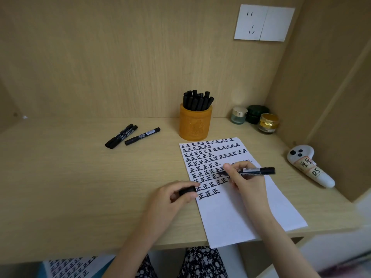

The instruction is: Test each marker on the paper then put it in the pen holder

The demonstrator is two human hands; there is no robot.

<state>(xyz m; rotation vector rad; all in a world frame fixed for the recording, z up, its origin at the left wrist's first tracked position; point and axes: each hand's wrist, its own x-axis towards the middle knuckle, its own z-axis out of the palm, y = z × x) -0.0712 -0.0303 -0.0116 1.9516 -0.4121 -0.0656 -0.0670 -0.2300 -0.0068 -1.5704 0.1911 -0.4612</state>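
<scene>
A white paper (236, 213) covered with rows of black written characters lies on the wooden desk (80, 187). My right hand (244, 178) grips an uncapped black marker (257, 170), its tip pointing left over the written rows. My left hand (172, 195) holds the black cap (187, 191) at the paper's left edge. An orange pen holder (195, 124) stands behind the paper, filled with several black markers (197, 100). Three capped black markers (131, 135) lie on the desk to the left.
Three small jars (255, 118) stand in the back right corner. A white controller with a label (309, 165) lies at the right by the side wall. A wall socket (264, 23) sits above. Another written sheet (70, 266) shows below the desk edge.
</scene>
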